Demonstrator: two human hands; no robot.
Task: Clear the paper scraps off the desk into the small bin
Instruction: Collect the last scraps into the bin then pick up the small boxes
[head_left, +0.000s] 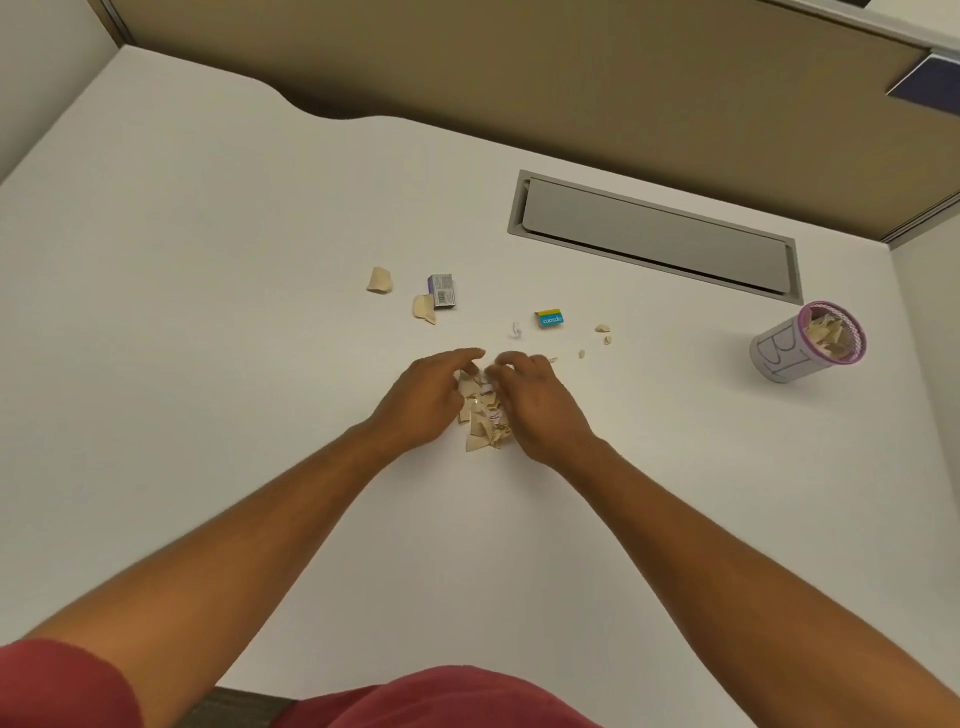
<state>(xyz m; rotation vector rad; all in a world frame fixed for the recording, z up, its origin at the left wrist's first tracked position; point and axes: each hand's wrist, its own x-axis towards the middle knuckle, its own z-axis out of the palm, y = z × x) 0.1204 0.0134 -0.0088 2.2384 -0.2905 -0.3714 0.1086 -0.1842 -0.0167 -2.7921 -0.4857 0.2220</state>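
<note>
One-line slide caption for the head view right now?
Left hand and right hand gather a pile of tan paper scraps on the white desk; small pink-rimmed bin stands far right.

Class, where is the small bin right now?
In the head view, the small bin stands at the desk's far right, beyond both hands, just right of the grey hatch.

small purple-grey box with a barcode (443, 292) lying beside a blue-and-yellow box (549, 318); grey recessed cable hatch (655, 236) set in the white tabletop (208, 260); tan partition panel (519, 67) behind.
</note>
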